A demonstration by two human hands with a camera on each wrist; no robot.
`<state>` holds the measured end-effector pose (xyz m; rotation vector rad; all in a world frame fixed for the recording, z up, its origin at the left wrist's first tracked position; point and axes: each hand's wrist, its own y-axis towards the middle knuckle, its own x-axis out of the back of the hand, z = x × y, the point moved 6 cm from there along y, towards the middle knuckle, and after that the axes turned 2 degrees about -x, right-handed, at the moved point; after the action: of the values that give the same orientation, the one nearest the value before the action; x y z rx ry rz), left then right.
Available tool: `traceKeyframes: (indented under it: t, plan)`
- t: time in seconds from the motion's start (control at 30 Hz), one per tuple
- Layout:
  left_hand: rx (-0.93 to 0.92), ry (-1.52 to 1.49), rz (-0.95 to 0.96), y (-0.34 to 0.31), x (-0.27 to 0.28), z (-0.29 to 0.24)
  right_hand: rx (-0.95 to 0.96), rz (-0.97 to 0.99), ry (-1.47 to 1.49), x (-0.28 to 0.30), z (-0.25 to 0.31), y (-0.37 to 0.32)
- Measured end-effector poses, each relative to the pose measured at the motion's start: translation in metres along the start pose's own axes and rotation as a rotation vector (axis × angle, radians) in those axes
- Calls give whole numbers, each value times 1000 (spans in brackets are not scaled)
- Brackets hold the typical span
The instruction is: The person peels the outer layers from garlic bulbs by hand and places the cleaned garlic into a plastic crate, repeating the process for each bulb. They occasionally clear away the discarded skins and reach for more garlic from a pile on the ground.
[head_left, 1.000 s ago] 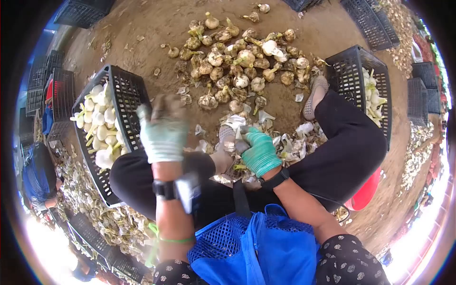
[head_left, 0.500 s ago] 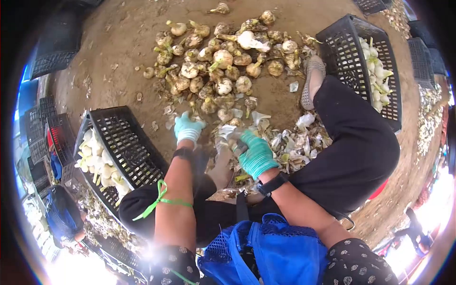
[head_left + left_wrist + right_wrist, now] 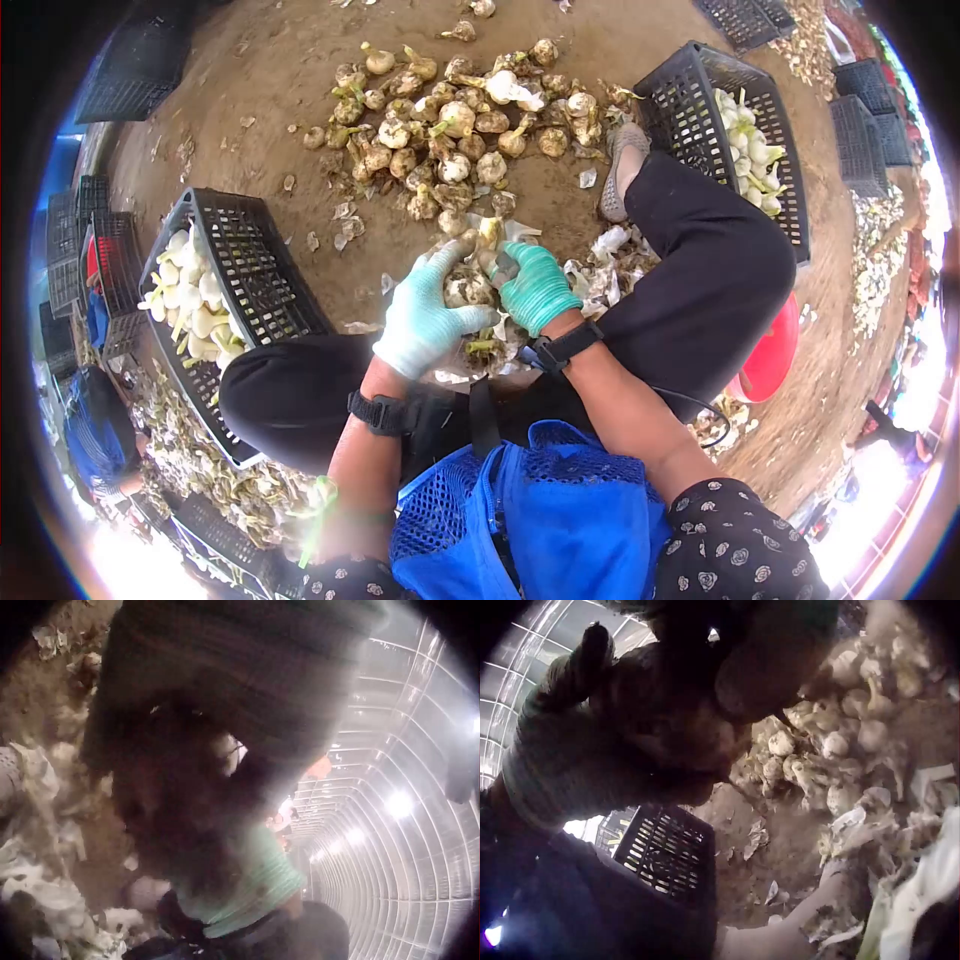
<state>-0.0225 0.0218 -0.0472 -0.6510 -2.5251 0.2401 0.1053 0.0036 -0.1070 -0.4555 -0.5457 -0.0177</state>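
Observation:
In the head view my left hand, in a pale mint-white glove, holds a soil-stained garlic bulb between thumb and fingers. Its stem end points away from me. Close against the bulb's right side is my right hand, in a green glove, with curled fingers at the stem end. Something dark grey shows at its thumb; I cannot tell whether it is a tool or the dirty glove tip. Both wrist views are dark around the hands. A heap of unpeeled garlic bulbs lies on the ground ahead.
Black plastic crates of cleaned white garlic stand on the left and right. Peeled skins litter the ground between my legs. A red rounded object sits by my right thigh. More crates and another person are farther out.
My left hand swept from beside the left crate to the heap's near edge, then came back to my right hand with a garlic bulb. My right hand stayed near the middle. The head view shifted.

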Motion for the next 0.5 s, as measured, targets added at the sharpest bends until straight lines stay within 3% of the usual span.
traceKeyframes:
  t: [0.03, 0.1, 0.13, 0.2, 0.3, 0.33, 0.4, 0.5]
  plan:
    - [-5, -4, -11, -4, 0, -1, 10, 0, -7, 3, 2, -4]
    - [88, -448, 36, -12, -3, 6, -1, 79, 66, 6, 8, -12]
    - [87, -517, 48, -16, -1, 7, 6, 81, 61, 7, 8, -14]
    - [108, -579, 52, -23, 2, 6, 215, 27, 30, 10, 20, -18]
    - [113, -654, 63, -30, 5, 6, 311, -70, -76, 18, 41, -32]
    - [143, -785, 68, -33, 4, 6, 316, -72, -80, 22, 49, -35]
    - [166, -922, 75, -35, 3, 7, 43, 113, 92, 19, 46, -37]
    - [115, -846, 56, -34, 4, 12, 121, 86, -77, 18, 49, -37]
